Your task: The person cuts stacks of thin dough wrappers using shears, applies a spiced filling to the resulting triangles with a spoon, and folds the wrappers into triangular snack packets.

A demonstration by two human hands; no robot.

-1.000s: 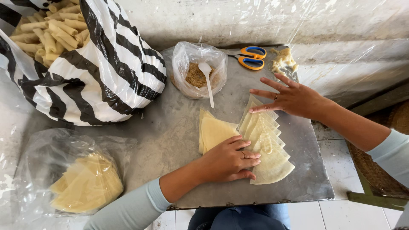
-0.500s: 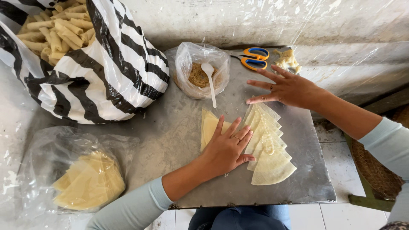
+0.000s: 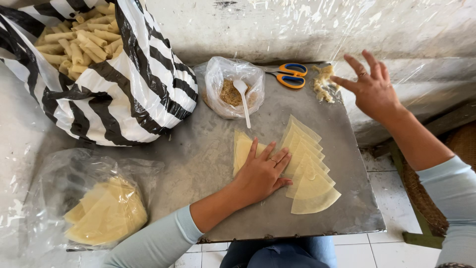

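Note:
On the grey metal tray (image 3: 208, 164), several pale yellow triangular wrapper sheets (image 3: 310, 168) lie fanned out in an overlapping row. My left hand (image 3: 263, 173) rests flat, fingers spread, on the left sheets of that row, a ring on one finger. My right hand (image 3: 372, 87) hovers open near the tray's far right corner, fingers apart, holding nothing, close to a small lump of pale dough (image 3: 323, 82). A clear bag of brown filling (image 3: 233, 92) with a white spoon (image 3: 243, 99) in it stands behind the sheets.
A black-and-white striped bag (image 3: 124, 99) full of rolled pastry sticks (image 3: 79, 42) sits at the far left. A clear bag of more wrapper sheets (image 3: 104, 211) lies front left. Orange-and-blue scissors (image 3: 290, 74) lie by the wall. Tiled floor shows beyond the tray's right edge.
My right hand lifted off the fanned sheets and moved up and right toward the dough lump. My left hand opened flat and slid onto the sheets' left side.

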